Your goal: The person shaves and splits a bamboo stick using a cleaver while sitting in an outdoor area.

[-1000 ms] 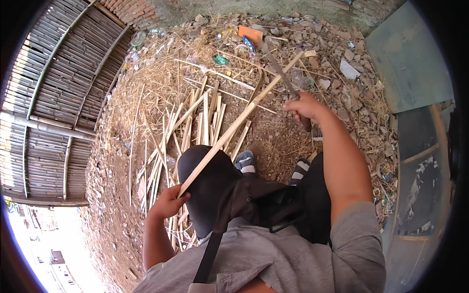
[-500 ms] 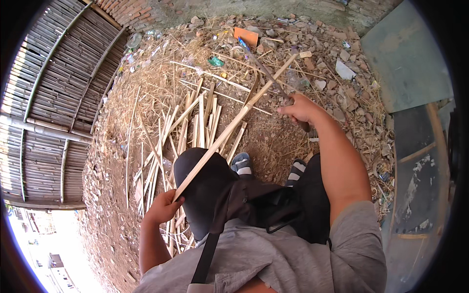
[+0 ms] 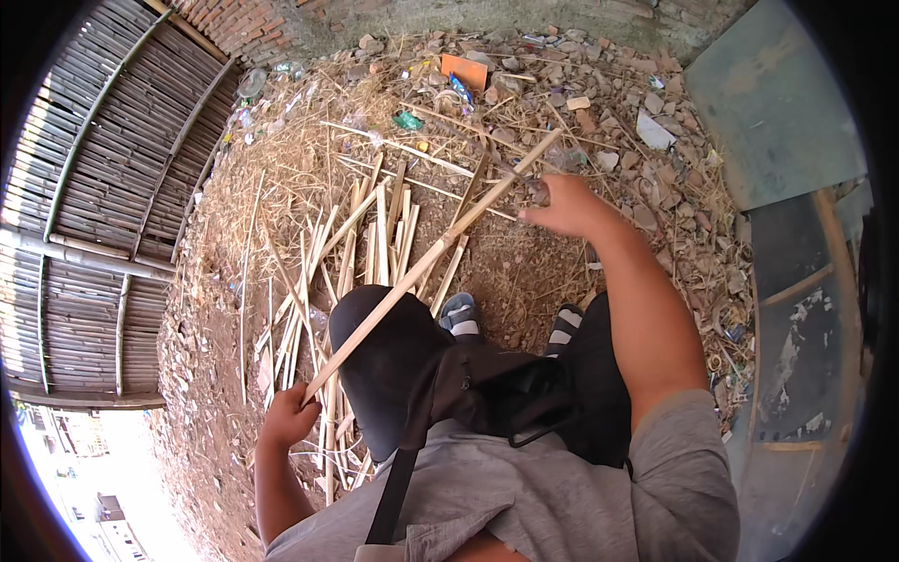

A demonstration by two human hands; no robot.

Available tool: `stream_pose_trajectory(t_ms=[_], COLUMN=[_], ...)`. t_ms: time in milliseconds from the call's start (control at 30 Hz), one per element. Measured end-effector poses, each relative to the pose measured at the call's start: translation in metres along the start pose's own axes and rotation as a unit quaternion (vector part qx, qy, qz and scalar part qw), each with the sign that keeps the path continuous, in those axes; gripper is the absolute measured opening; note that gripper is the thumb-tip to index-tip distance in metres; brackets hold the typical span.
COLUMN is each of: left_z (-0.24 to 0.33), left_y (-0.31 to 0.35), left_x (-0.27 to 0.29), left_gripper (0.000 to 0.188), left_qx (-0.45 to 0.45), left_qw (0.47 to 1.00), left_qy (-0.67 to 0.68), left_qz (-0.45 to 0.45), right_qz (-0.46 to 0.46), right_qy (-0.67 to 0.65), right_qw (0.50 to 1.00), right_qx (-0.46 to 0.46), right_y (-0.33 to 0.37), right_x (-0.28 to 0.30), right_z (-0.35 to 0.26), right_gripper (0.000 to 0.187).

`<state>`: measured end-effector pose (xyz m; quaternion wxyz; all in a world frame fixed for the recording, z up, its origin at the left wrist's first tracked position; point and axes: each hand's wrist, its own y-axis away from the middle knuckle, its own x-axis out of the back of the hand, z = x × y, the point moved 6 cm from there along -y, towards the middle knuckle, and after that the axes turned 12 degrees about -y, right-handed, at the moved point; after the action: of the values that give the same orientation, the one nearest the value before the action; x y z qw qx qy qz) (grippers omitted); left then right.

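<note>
A long, pale split-bamboo strip slants across my right-hand side of the dark cloth over my left knee. Its near end is held in my left hand, fingers closed around it. My right hand is wrapped around the handle of a machete. The dark narrow blade crosses the strip close to its far end; whether it touches the strip I cannot tell. Under and beside my left knee lies a loose pile of similar bamboo strips.
Dry straw and rubble cover the ground toward the brick wall. An orange piece and a green plastic scrap lie ahead. A bamboo-slat panel stands left; a grey-green board leans at right.
My left hand has drawn the bamboo strip down and left, so its far end sits lower. My right hand has shifted slightly left, and the machete blade has swung lower toward the strip.
</note>
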<state>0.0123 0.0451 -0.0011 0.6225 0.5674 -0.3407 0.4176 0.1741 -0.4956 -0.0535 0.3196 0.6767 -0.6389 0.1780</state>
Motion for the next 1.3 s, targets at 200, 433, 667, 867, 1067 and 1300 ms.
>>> stream_pose_trajectory(t_ms=[200,433,667,867,1067,1300], left_z=[-0.029,-0.014,-0.017,-0.023,-0.017,-0.017], left_y=[-0.001,-0.005,-0.006,-0.005,-0.003,-0.005], left_x=[-0.018,-0.009,-0.011,-0.02,-0.027,-0.031], left_gripper=[0.029,0.03,0.025,0.026,0.028,0.028], left_qx=[0.019,0.027,0.038,0.054,0.053,0.049], left_qw=[0.999,1.0,0.997,0.997,0.997,0.998], left_qy=[0.033,0.005,0.048,0.031,0.028,-0.011], left_qz=[-0.013,-0.001,-0.044,-0.046,-0.043,0.033], right_qz=[-0.097,0.119,0.121,0.17,0.292,0.081], right_qy=[0.04,-0.13,-0.099,-0.23,-0.146,-0.096], right_qw=[0.992,0.981,0.987,0.95,0.945,0.992], right_qx=[0.067,-0.08,-0.029,-0.129,-0.014,0.01], right_y=[0.01,-0.01,-0.019,-0.021,-0.008,0.0], right_x=[-0.011,0.034,0.03,0.042,0.068,0.037], right_z=[-0.023,0.048,0.056,0.08,0.044,0.009], right_gripper=[0.056,0.055,0.058,0.056,0.06,0.066])
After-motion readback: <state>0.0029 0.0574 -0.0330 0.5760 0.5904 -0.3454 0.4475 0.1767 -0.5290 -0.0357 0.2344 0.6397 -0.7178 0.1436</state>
